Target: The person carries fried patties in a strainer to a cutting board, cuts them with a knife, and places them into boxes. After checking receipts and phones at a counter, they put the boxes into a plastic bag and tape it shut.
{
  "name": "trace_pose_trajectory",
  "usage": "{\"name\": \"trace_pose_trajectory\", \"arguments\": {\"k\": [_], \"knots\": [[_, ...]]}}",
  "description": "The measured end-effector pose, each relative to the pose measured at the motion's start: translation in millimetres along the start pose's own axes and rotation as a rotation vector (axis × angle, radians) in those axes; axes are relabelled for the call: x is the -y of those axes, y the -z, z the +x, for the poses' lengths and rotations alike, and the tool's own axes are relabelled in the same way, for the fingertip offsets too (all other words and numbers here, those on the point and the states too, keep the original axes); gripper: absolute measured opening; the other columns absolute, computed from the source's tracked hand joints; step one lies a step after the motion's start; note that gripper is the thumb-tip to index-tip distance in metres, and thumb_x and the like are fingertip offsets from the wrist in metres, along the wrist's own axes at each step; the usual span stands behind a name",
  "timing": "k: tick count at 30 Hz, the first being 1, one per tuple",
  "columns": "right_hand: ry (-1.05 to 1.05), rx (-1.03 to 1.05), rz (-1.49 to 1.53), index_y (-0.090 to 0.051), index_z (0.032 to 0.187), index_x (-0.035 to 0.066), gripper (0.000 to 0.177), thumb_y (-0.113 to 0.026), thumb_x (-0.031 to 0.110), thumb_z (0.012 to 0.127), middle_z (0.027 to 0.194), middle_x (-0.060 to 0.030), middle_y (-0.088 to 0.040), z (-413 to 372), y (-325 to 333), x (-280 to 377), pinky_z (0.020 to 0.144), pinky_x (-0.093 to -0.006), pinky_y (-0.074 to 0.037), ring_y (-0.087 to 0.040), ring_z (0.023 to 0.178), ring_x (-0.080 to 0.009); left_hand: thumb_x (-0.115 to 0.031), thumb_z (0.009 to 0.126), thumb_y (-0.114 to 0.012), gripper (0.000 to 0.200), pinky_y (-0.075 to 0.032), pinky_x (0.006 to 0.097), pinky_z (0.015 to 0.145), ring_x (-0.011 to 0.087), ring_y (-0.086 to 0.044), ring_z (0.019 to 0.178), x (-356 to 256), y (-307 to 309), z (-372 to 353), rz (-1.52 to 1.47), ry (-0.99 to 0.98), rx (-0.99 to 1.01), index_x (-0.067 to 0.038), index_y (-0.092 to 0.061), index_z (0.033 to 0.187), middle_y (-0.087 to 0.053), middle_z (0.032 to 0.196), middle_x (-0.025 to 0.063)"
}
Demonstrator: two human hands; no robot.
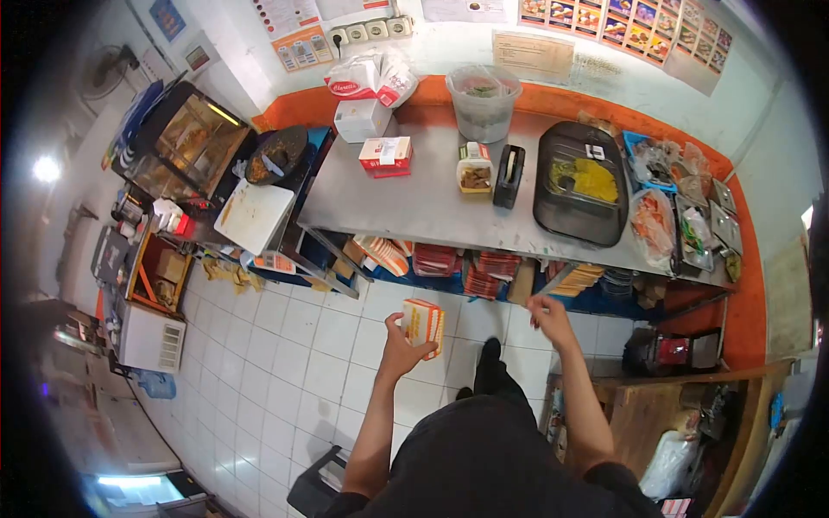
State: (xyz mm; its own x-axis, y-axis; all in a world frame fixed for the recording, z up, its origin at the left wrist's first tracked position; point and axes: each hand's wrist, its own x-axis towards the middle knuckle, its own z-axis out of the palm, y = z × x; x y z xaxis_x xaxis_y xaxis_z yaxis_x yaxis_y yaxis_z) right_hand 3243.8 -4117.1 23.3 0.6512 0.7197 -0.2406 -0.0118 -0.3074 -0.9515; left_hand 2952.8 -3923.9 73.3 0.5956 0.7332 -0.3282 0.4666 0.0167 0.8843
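The yellow, white and orange box [422, 327] is gripped in the left hand [401, 353], with the thumb set across its lower right part and a finger placed along its left side. The box is held in the air above the white tiled floor [302, 345], in front of the near edge of the metal-topped table [389, 209]. The right hand [550, 321] is raised near the same edge, well apart from the box; its fingers are loosely bent and nothing is held in it.

At the left part of the table, a red and white box [387, 158] is positioned in front of a white box [362, 120], and a clear plastic package with red print [370, 79] is located behind them. A translucent bucket [484, 105] is stood toward the rear edge. In front of it, a small tub [476, 169] with brown contents is placed just beside a black tape dispenser [509, 177]. To the right, a large black container [583, 186] is located, with yellow contents visible. Beyond it, a plastic bag [654, 226] with orange contents is laid near a blue basket [649, 161].

Red flat items [434, 262] are stacked below the tabletop. To the left of the table, a white board [255, 214] is set near a dark round pan [276, 155] and a glass-fronted display case [192, 142].
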Motion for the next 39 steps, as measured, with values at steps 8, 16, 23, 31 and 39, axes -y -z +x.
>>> {"name": "trace_pose_trajectory", "arguments": {"k": [8,16,23,31,39], "knots": [[0.155,-0.481,0.076,-0.068,0.104,-0.003,0.035,-0.067,0.028,0.088,0.074,-0.0079,-0.065,306.8,-35.2,18.8,0.064,-0.0331,-0.049,-0.061,0.067,-0.0178,-0.017,0.066,-0.084,0.097,-0.05,0.0382,0.088,0.0291,-0.057,0.107,-8.3,41.7,110.4,0.033,0.138,-0.103,-0.006,-0.018,0.136,-0.051,0.115,0.0221],[-0.311,-0.411,0.554,-0.068,0.087,0.008,0.023,-0.066,0.03,0.092,0.071,0.0013,-0.059,350.3,-49.6,23.8,0.051,-0.0257,-0.043,-0.053,0.06,-0.0086,-0.015,0.067,-0.082,0.094,-0.046,0.0403,0.094,0.0292,-0.051,0.112,-57.5,68.7,210.2,0.063,0.131,-0.124,-0.007,-0.021,0.138,-0.046,0.119,0.0222],[-0.04,-0.651,0.065,-0.066,0.084,0.0,0.02,-0.067,0.018,0.091,0.088,-0.0075,-0.059,309.3,-72.6,-7.8,0.066,-0.0297,-0.05,-0.06,0.074,-0.0154,-0.015,0.067,-0.082,0.092,-0.044,0.0423,0.096,0.0272,-0.049,0.112,-89.9,76.0,314.7,0.064,0.02,0.113,-0.007,-0.023,0.137,-0.049,0.116,0.0193],[-0.071,-0.528,-0.723,-0.065,0.085,-0.005,0.015,-0.062,0.01,0.085,0.093,-0.0227,-0.058,305.8,-50.5,16.7,0.085,-0.046,-0.046,-0.058,0.089,-0.042,-0.027,0.067,-0.085,0.101,-0.046,0.0412,0.096,0.0272,-0.052,0.115,-135.4,77.3,395.9,-0.221,-0.003,0.404,-0.007,-0.021,0.143,-0.054,0.121,0.0185],[0.156,-0.076,-0.208,-0.06,0.094,0.0,0.011,-0.059,0.011,0.093,0.097,-0.0154,-0.051,275.2,-78.2,178.7,0.075,-0.0363,-0.049,-0.058,0.082,-0.0332,-0.025,0.067,-0.083,0.098,-0.04,0.0405,0.101,0.0266,-0.051,0.117,-158.0,67.1,425.4,-0.253,0.038,0.527,-0.008,-0.024,0.143,-0.055,0.121,0.0182]]}}
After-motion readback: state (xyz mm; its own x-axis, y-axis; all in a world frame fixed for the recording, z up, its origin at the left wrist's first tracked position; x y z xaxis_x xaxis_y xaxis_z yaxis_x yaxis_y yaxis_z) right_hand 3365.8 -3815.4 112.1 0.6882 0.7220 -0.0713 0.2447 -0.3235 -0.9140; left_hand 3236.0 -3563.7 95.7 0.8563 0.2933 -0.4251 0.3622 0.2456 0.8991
